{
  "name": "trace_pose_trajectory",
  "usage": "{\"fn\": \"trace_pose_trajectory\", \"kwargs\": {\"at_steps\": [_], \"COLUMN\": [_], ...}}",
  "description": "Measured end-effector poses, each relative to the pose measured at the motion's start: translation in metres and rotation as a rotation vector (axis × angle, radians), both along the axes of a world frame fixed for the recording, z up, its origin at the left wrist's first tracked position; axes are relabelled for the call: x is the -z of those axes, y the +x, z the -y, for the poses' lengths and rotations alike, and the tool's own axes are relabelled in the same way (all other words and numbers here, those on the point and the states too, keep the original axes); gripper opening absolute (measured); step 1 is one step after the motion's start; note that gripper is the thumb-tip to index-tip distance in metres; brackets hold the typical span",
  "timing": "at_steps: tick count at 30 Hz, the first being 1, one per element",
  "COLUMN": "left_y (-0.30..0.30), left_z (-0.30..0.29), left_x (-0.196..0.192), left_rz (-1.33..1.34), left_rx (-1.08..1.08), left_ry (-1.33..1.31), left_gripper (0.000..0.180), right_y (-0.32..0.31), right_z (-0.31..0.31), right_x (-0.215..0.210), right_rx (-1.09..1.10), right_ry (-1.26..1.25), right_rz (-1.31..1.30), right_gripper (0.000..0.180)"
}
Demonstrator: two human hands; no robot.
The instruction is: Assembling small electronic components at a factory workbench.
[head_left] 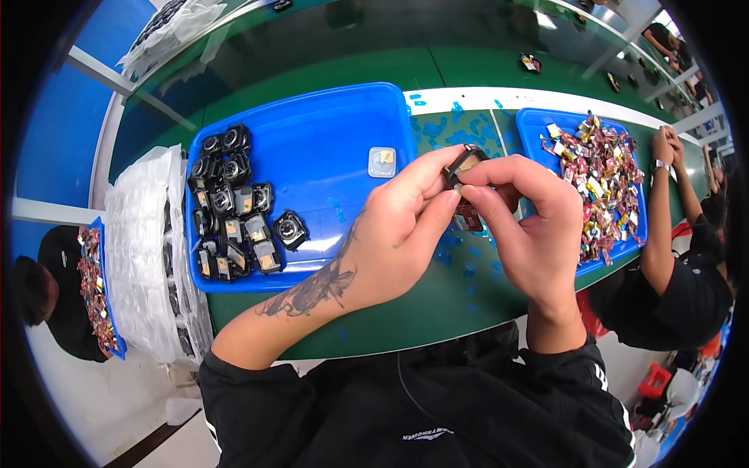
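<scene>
In front of me my left hand (399,222) is closed around a small black watch case (466,162), tilted up between its fingers and thumb. My right hand (538,222) pinches at the lower edge of that case, thumb and forefinger pressed together; their tips hide what lies between them. Just below the fingers a small red circuit board (469,218) hangs, partly covered. To the left, a blue tray (328,117) has several black watch cases (234,171) grouped at its left side. A clear square piece (382,161) lies near its right wall.
On the right, another blue tray (533,125) is heaped with red circuit boards (597,183). Blue film scraps (452,129) litter the green table. Plastic-wrapped stacked trays (140,242) stand at left. A green conveyor (312,47) runs behind. Co-workers sit at right (671,288) and left (66,288).
</scene>
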State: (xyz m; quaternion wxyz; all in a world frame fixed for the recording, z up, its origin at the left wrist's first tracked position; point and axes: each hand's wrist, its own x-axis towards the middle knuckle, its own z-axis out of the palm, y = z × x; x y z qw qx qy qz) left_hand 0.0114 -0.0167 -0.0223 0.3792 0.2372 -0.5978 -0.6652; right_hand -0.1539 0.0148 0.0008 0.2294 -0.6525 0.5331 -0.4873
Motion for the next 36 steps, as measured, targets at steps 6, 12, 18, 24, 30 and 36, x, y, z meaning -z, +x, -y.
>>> {"fn": "trace_pose_trajectory", "kwargs": {"at_steps": [6, 12, 18, 24, 30, 36], "left_y": [0.001, 0.003, 0.002, -0.004, 0.002, 0.000], "left_z": [-0.001, 0.002, 0.000, 0.001, 0.006, 0.001], "left_x": [-0.001, 0.002, -0.002, -0.003, -0.009, -0.005], "left_rz": [0.098, 0.147, 0.114, -0.160, 0.273, 0.409], "left_rx": [-0.025, -0.002, 0.059, -0.055, -0.113, -0.287], "left_ry": [-0.025, -0.034, 0.001, 0.058, -0.621, -0.917], "left_gripper": [0.041, 0.040, 0.040, 0.043, 0.040, 0.038], "right_y": [-0.003, -0.008, -0.015, -0.021, -0.017, -0.024], "right_z": [0.003, 0.002, 0.005, -0.018, -0.022, -0.021], "right_x": [-0.005, -0.007, 0.008, 0.007, 0.009, 0.014], "right_rx": [-0.026, 0.076, -0.018, -0.106, -0.113, -0.209], "right_ry": [-0.039, -0.091, -0.006, 0.222, 0.280, 0.282], "right_rz": [-0.139, -0.355, 0.087, 0.359, 0.596, 0.620], "right_gripper": [0.011, 0.022, 0.023, 0.029, 0.014, 0.009]}}
